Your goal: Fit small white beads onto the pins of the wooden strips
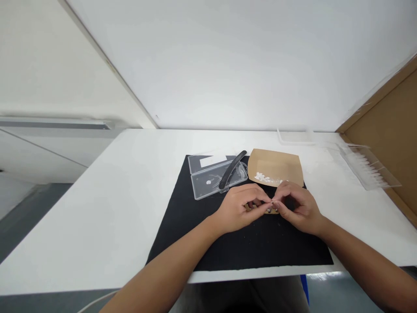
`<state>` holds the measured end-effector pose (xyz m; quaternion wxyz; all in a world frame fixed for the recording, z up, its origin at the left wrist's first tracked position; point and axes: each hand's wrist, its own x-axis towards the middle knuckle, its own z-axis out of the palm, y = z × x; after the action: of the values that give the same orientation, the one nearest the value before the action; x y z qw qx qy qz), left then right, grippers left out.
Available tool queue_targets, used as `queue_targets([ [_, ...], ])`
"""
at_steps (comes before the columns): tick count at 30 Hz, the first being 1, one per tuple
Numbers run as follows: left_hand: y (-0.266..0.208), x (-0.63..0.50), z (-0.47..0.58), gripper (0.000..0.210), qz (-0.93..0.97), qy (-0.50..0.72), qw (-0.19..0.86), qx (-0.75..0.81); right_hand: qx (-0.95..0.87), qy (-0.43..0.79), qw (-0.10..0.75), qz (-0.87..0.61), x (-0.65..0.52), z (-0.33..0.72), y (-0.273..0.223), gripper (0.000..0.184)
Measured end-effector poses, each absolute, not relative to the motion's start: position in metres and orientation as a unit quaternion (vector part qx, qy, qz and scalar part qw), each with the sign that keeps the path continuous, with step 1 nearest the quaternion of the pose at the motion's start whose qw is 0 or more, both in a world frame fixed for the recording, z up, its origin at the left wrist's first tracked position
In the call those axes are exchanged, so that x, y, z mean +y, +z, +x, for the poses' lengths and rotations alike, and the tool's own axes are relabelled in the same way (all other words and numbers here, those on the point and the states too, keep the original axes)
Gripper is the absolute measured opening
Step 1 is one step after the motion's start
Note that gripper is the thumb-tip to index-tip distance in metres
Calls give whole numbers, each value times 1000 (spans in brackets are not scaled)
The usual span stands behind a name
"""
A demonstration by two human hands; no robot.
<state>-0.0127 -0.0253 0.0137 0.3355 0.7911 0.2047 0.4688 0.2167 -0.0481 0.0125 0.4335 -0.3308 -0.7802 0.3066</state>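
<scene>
Both forearms come in from the bottom edge and converge over the white bench (pixel 97 208), which carries a black mat (pixel 195 234). At the mat's middle the left hand (pixel 237 211) lies knuckles up with its fingers curled in, thumb and forefinger drawn tight to a closed grip. Opposite it, the right hand (pixel 298 208) is bent the same way, its fingertips meeting those of the left. Between the two pinches sits a tiny pale piece (pixel 273 202), too small to tell which hand has it. Just under the fingertips a small brown strip (pixel 272 211) lies on the mat. Beyond the hands rests a brown paper tray (pixel 286 163) with small white pieces (pixel 265 178) in it. Left of that is an open clear plastic case (pixel 208 178) with a dark nail file (pixel 232 169) across it. Far right stands a clear box (pixel 368 167).
</scene>
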Motion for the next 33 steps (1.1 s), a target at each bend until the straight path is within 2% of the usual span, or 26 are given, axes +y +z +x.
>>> queue_targets([
  [6, 13, -24, -13, 5, 800, 466, 324, 195, -806, 277, 418, -315, -47, 221, 16, 15],
  [13, 12, -24, -15, 5, 816, 456, 302, 187, -807, 317, 408, -287, -50, 225, 20, 22],
  [20, 10, -23, -15, 6, 820, 444, 305, 192, -816, 289, 403, -298, -47, 225, 18, 16],
  [27, 10, -23, -14, 6, 825, 450, 282, 193, -848, 230, 354, -320, -47, 225, 22, 6],
  [33, 5, -22, -14, 5, 830, 456, 265, 184, -876, 193, 318, -307, -47, 230, 28, 10],
])
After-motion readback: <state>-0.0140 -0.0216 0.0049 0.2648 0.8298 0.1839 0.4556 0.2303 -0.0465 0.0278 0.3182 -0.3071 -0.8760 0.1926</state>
